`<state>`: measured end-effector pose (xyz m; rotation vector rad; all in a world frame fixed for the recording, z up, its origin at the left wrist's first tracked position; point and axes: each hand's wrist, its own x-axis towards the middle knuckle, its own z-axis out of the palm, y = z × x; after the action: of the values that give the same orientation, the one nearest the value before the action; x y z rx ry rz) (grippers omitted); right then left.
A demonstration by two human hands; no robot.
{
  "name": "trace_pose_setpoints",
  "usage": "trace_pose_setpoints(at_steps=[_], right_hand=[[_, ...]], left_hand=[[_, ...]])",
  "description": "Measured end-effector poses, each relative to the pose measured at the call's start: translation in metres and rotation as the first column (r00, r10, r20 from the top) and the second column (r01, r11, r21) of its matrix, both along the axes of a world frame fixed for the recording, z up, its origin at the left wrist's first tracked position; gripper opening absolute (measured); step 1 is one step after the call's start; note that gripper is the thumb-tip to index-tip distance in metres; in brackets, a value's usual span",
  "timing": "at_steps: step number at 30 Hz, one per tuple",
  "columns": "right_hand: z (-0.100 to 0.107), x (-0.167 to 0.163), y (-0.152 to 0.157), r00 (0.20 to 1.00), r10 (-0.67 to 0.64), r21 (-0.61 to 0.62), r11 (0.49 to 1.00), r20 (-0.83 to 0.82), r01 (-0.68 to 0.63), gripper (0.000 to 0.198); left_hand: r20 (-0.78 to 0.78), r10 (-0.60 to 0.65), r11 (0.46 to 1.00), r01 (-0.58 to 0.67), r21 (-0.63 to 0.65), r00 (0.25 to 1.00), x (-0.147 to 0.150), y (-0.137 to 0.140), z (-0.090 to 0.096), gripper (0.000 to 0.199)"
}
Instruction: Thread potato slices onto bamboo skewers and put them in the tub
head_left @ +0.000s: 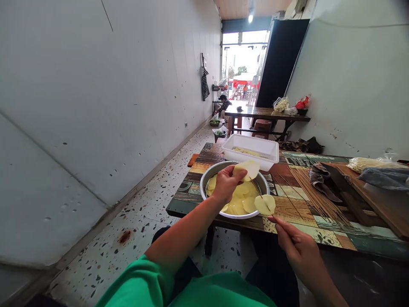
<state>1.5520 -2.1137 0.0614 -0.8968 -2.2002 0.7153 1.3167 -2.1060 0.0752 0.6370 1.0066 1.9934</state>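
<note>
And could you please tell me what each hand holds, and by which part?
The left hand pinches a pale slice by its edge; the right hand grips a skewer near its lower end, below a threaded slice.

Slices [240,199] in the basin [236,216] were pale yellow, the basin silver-grey. Skewered slice [265,205]: creamy yellow. Tub [267,164] was translucent white. Tabletop [200,168] showed a patchwork: brown, ochre, cream, dark green, some panels lettered or wood-grained. Skewers [312,192] were tan. Sleeve [137,283]: plain bright green. Floor [140,230] was pale with dark flecks. Hanging cloth [205,83] had black-and-white checks.
</note>
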Motion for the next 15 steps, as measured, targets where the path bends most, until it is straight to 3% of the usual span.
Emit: trace_pose_setpoints(at_steps=[3,5,9,15], right_hand=[[-0.008,0.000,-0.002,1.000,-0.012,0.078,0.997,-0.010,0.013,0.038],[-0.010,0.000,-0.003,1.000,-0.012,0.100,0.995,-0.010,0.013,0.036],[-0.011,0.000,-0.002,1.000,0.012,0.096,0.995,-0.005,-0.012,0.035],[-0.016,0.001,0.005,0.998,0.045,0.154,0.987,-0.033,-0.039,0.033]], left_hand=[[-0.101,0.152,0.988,-0.150,0.035,0.983,-0.004,-0.002,0.002,0.037],[-0.140,0.175,0.984,-0.172,0.035,0.975,-0.006,-0.004,0.005,0.034],[-0.083,0.100,0.994,-0.103,-0.034,0.991,-0.009,-0.009,0.015,0.030],[0.198,-0.015,0.991,0.041,-0.129,0.980,-0.018,-0.011,0.028,0.023]])
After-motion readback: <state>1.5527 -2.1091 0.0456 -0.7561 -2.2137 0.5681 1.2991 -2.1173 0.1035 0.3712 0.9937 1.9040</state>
